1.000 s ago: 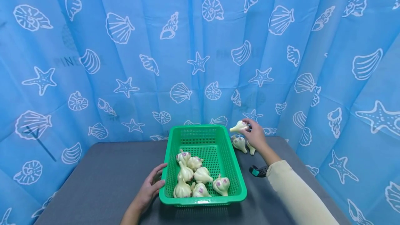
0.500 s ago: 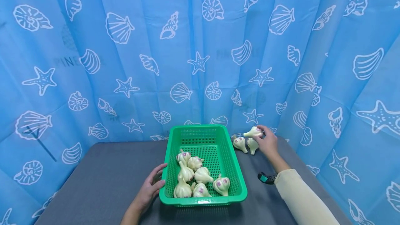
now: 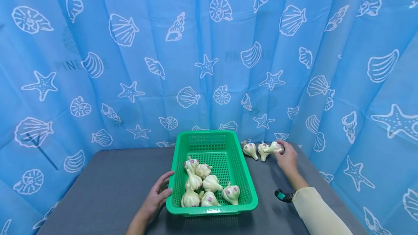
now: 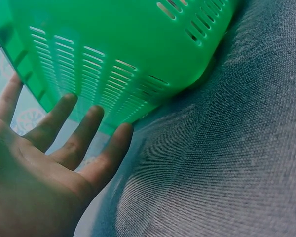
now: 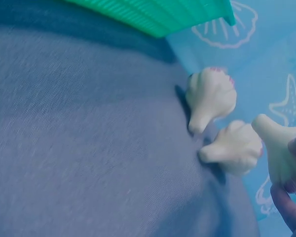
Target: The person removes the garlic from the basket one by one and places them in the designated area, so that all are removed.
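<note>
Right hand: we hold one garlic bulb [image 3: 273, 148] in the fingers of our right hand [image 3: 287, 158], right of centre in the head view, low over the table [image 3: 107, 188].
Held bulb: in the right wrist view the bulb [image 5: 282, 157] sits at the right edge of the frame, pinched by fingertips [image 5: 286, 210], stem pointing up-left.
Neighbours: two more bulbs [image 3: 250, 150] [image 3: 262, 151] lie on the table just left of the held one, beside the basket's far right corner.
Left hand: our left hand [image 3: 156, 197] lies flat, fingers straight against the near left wall of the green basket [image 3: 248, 188], holding nothing.
Basket: several bulbs [image 3: 209, 188] are heaped in its near half.
Doing it well: we judge the grip should stay light, and the bulb be set down without knocking its neighbours.
Steadying: we keep the left palm pressed so the basket does not slide.
</note>
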Available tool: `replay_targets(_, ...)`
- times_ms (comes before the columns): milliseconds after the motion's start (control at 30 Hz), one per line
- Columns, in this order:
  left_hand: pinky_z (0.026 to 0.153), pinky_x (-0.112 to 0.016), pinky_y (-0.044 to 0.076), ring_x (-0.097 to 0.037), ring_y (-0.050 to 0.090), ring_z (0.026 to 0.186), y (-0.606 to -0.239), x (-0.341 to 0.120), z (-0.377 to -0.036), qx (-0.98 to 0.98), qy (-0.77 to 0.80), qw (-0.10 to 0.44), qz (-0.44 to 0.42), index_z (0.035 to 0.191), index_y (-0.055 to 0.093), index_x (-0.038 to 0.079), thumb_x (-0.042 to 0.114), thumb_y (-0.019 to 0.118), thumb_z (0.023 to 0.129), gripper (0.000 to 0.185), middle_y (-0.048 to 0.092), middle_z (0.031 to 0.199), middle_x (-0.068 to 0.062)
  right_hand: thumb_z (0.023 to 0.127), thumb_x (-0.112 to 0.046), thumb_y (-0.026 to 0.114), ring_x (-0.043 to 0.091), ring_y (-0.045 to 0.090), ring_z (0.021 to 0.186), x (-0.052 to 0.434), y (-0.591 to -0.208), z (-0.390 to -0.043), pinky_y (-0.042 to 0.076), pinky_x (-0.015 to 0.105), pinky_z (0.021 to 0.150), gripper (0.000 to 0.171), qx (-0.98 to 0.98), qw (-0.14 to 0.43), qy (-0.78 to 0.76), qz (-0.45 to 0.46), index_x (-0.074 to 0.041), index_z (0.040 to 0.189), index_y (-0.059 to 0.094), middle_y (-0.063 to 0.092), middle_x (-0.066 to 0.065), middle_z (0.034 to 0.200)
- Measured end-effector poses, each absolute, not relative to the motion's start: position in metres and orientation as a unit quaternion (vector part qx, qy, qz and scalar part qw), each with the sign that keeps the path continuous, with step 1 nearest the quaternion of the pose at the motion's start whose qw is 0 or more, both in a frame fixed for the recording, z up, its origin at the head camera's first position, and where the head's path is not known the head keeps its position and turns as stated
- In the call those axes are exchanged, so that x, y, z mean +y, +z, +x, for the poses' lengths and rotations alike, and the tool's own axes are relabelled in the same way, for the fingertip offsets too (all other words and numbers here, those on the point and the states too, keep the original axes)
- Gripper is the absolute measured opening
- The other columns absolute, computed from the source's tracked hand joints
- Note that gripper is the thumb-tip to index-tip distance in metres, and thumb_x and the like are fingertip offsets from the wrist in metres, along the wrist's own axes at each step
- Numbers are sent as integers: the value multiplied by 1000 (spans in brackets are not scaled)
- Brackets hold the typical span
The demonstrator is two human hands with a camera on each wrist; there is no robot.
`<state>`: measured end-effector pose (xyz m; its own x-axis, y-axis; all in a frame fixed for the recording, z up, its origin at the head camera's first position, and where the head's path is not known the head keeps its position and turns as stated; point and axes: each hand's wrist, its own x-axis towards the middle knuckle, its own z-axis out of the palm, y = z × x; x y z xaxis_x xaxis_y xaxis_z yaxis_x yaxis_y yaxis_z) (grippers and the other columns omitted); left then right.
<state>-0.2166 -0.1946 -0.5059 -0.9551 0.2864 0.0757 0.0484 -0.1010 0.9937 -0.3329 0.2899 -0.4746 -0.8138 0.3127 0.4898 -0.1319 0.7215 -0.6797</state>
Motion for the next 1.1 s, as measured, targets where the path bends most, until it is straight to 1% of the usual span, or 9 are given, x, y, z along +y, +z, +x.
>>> replay_targets(233, 88, -41, 50, -37, 40, 127, -506, -194, -217, 663, 734, 80, 122, 153, 24, 8, 14, 49, 101, 58, 27, 145, -29, 84, 6, 66, 41, 54, 100, 302, -488, -323, 42, 53, 83, 41, -884, 279, 367, -75, 4, 123, 58, 56, 28, 117)
replay_targets(367, 88, -41, 50, -38, 39, 128, -505, -194, -217, 664, 733, 80, 128, 153, 23, 7, 14, 48, 101, 59, 27, 145, -30, 81, 6, 66, 44, 54, 102, 311, -494, -321, 40, 55, 85, 41, -889, 272, 359, -78, 4, 121, 58, 57, 29, 115)
replay_targets(533, 88, -41, 49, -36, 41, 127, -506, -195, -216, 658, 736, 83, 136, 153, 21, 4, 12, 46, 102, 58, 25, 146, -31, 79, 7, 64, 48, 51, 108, 320, -499, -320, 38, 57, 90, 44, -902, 246, 345, -86, 4, 122, 56, 55, 32, 116)
replay_targets(633, 88, -41, 50, -34, 43, 126, -507, -195, -216, 659, 736, 83, 131, 153, 21, 5, 13, 46, 102, 58, 26, 145, -30, 81, 6, 63, 50, 49, 111, 323, -500, -322, 38, 58, 91, 45, -908, 226, 340, -97, 3, 124, 55, 53, 33, 119)
replay_targets(833, 88, -42, 50, -35, 43, 125, -508, -195, -217, 663, 734, 79, 123, 153, 23, 7, 16, 47, 102, 57, 27, 144, -30, 84, 4, 61, 50, 48, 112, 326, -502, -327, 38, 59, 91, 44, -910, 195, 346, -121, 2, 127, 53, 51, 32, 121)
replay_targets(933, 89, -42, 49, -36, 41, 127, -508, -195, -217, 665, 733, 81, 115, 153, 24, 8, 17, 48, 101, 58, 27, 145, -29, 85, 5, 61, 50, 48, 113, 327, -504, -328, 38, 60, 91, 44, -912, 185, 344, -122, 2, 128, 53, 51, 32, 123)
replay_targets(1033, 89, -42, 48, -38, 39, 128, -508, -194, -217, 666, 734, 82, 107, 153, 25, 9, 17, 50, 101, 59, 28, 145, -29, 84, 4, 61, 50, 49, 110, 327, -504, -329, 38, 60, 89, 45, -920, 182, 332, -102, 3, 128, 53, 51, 34, 122)
replay_targets(1100, 90, -42, 48, -38, 38, 129, -507, -194, -216, 666, 734, 82, 106, 153, 25, 9, 18, 50, 101, 59, 28, 145, -28, 85, 3, 63, 48, 51, 105, 328, -504, -330, 40, 59, 85, 46, -926, 178, 323, -84, 4, 130, 52, 53, 33, 119)
